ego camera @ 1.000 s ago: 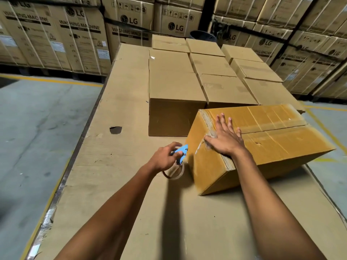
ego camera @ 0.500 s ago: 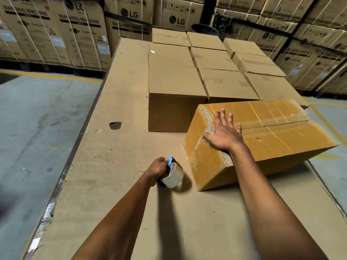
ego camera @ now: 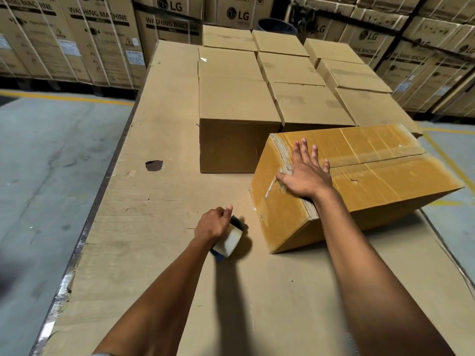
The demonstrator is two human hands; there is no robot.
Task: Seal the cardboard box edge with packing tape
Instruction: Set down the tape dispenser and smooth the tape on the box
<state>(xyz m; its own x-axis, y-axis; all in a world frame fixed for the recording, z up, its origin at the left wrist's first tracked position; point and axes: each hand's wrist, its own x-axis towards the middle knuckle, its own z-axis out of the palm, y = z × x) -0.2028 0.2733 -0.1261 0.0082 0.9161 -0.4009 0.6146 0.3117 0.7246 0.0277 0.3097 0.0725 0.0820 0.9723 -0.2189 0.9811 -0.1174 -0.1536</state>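
A cardboard box (ego camera: 380,176), glossy with tape, lies tilted on the cardboard-covered work surface (ego camera: 154,227), right of centre. My right hand (ego camera: 305,173) rests flat, fingers spread, on the box's top near its left edge, thumb at the taped corner. My left hand (ego camera: 214,223) grips a tape dispenser (ego camera: 230,240) with a pale tape roll and a blue frame. The dispenser sits low, just above or on the surface, a short way left of the box's near end and apart from it.
Several plain closed boxes (ego camera: 236,98) stand in rows behind the tilted box. A small hole (ego camera: 154,165) is torn in the surface at the left. Concrete floor (ego camera: 46,176) lies left of the surface edge. Stacked washing machine cartons (ego camera: 97,39) line the back.
My left hand has pulled the tape dispenser away from the box's left face, down and back toward me onto the surface. My right hand has stayed pressed on the box top.
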